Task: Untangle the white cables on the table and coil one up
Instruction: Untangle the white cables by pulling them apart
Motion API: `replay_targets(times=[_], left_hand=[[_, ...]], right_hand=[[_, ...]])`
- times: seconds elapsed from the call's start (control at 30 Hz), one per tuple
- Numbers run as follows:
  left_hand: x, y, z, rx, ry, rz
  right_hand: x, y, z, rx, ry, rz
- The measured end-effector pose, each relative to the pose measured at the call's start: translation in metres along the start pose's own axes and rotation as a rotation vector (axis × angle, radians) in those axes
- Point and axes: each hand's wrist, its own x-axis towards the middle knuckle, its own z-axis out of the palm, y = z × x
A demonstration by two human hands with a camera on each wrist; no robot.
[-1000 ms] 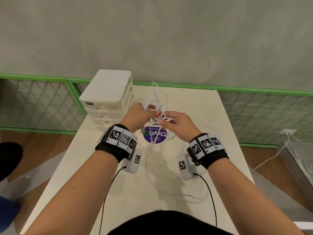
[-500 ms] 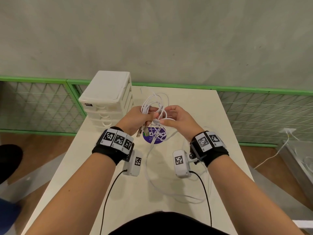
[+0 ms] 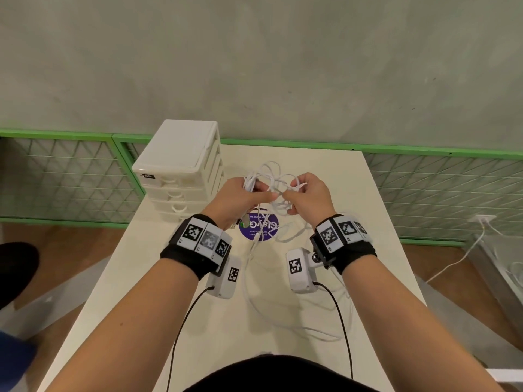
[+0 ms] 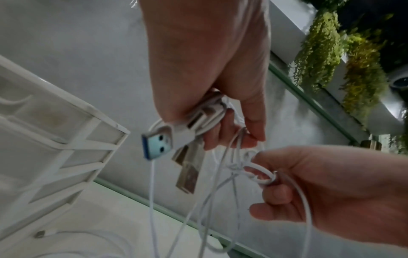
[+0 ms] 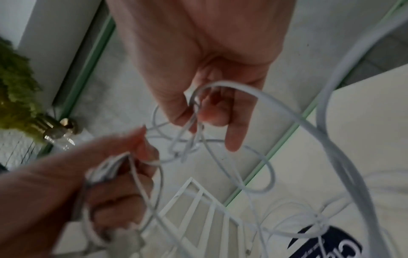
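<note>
A tangle of thin white cables [image 3: 276, 183] hangs in the air between both hands above the cream table [image 3: 158, 264]. My left hand [image 3: 240, 198] grips a bunch of cable loops with USB plugs [image 4: 159, 142] sticking out below its fingers. My right hand [image 3: 304, 195] pinches a small knot of loops [image 4: 253, 170] between thumb and fingers [image 5: 212, 111]. Long strands [image 3: 254, 292] droop from the tangle to the tabletop and curve toward the near right.
A white plastic drawer unit [image 3: 181, 168] stands on the table's far left corner, close to the left hand. A round purple sticker [image 3: 259, 229] lies under the hands. A green-framed mesh fence [image 3: 441, 179] runs behind the table.
Both hands have lifted slightly and moved away from me with the tangle. The right hand has turned and drawn a little to the right, spreading the loops.
</note>
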Motion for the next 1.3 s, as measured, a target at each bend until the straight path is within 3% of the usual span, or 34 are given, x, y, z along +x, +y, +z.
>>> replay_targets(times=[0.17, 0.23, 0.33, 0.4, 0.57, 0.8, 1.0, 1.17, 1.3], left_hand=[[-0.002, 0.007, 0.009, -0.029, -0.046, 0.033], [0.000, 0.007, 0.008, -0.045, 0.055, 0.049], [0.009, 0.003, 0.001, -0.019, 0.206, 0.039], [0.014, -0.002, -0.002, 0.027, 0.223, 0.018], [0.009, -0.002, 0.000, 0.209, 0.212, -0.047], [-0.003, -0.001, 0.005, 0.235, -0.063, -0.037], [0.000, -0.002, 0.007, 0.289, 0.160, 0.036], [0.010, -0.008, -0.005, 0.150, 0.390, -0.064], [0.010, -0.008, -0.014, 0.194, 0.345, -0.129]], right_hand=[[0.000, -0.004, -0.002, -0.153, 0.148, -0.078], [-0.001, -0.007, -0.006, -0.054, 0.030, -0.076], [-0.007, -0.008, -0.012, 0.094, -0.322, -0.078], [-0.009, -0.005, -0.012, 0.070, -0.375, -0.121], [-0.011, -0.003, -0.006, 0.076, -0.171, -0.124], [-0.005, -0.003, -0.005, 0.138, -0.018, -0.073], [-0.003, -0.003, -0.016, 0.349, -0.204, 0.013], [-0.011, 0.000, -0.014, 0.156, -0.384, -0.082], [-0.008, 0.002, -0.020, 0.167, -0.310, -0.035]])
